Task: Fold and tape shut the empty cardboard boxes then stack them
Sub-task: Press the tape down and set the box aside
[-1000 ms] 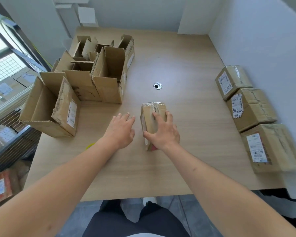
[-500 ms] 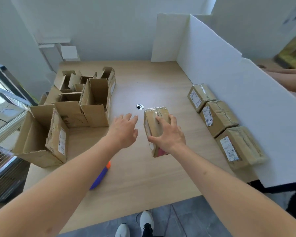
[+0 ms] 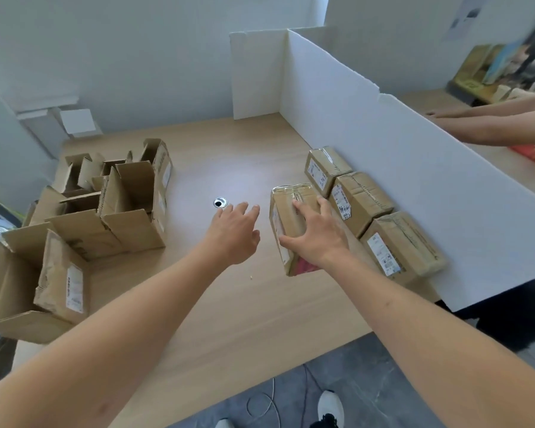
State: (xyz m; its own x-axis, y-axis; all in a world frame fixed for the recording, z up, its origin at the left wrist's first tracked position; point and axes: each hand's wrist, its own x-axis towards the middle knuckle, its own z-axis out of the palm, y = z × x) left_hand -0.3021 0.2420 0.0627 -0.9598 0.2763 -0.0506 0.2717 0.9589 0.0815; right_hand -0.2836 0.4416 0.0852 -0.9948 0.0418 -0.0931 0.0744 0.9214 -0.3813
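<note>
A small taped cardboard box (image 3: 293, 193) with a pink patch at its near end lies in the middle right of the wooden table (image 3: 229, 304). My right hand (image 3: 317, 239) grips it from above, thumb on its left face and fingers over the top. It sits close beside a row of three taped boxes (image 3: 362, 196) along the white divider. My left hand (image 3: 233, 233) hovers open just left of the box, touching nothing. Several open, untaped boxes (image 3: 130, 208) stand at the table's left.
A white foam divider (image 3: 383, 143) walls off the table's right and back. Another person's arms (image 3: 491, 125) reach over a table behind it. A large open box (image 3: 19, 273) sits at the near left edge. A cable hole (image 3: 220, 202) marks the table's middle.
My right hand has carried the small taped box to the right and farther away, up to the row of taped boxes. My left hand has followed alongside. The view has tilted up.
</note>
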